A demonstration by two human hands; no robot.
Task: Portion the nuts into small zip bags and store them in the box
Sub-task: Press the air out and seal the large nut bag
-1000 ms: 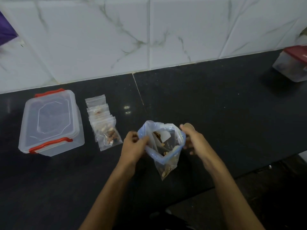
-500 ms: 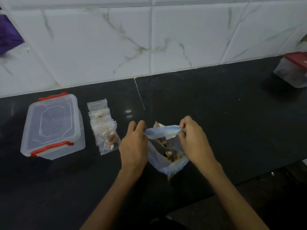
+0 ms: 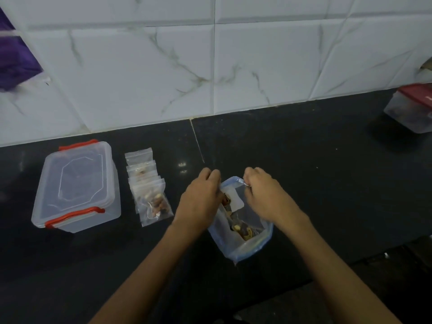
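Head view: both hands pinch the far rim of the large zip bag, the left hand at its left corner and the right hand at its right, with a few nuts left at the bottom. It stands near centre on the dark surface. The small filled bags lie in a row left of it, just right of the lidded box. Portioning looks finished; the big bag is apparently being sealed. Next, the box needs unclipping so the small bags can go in.
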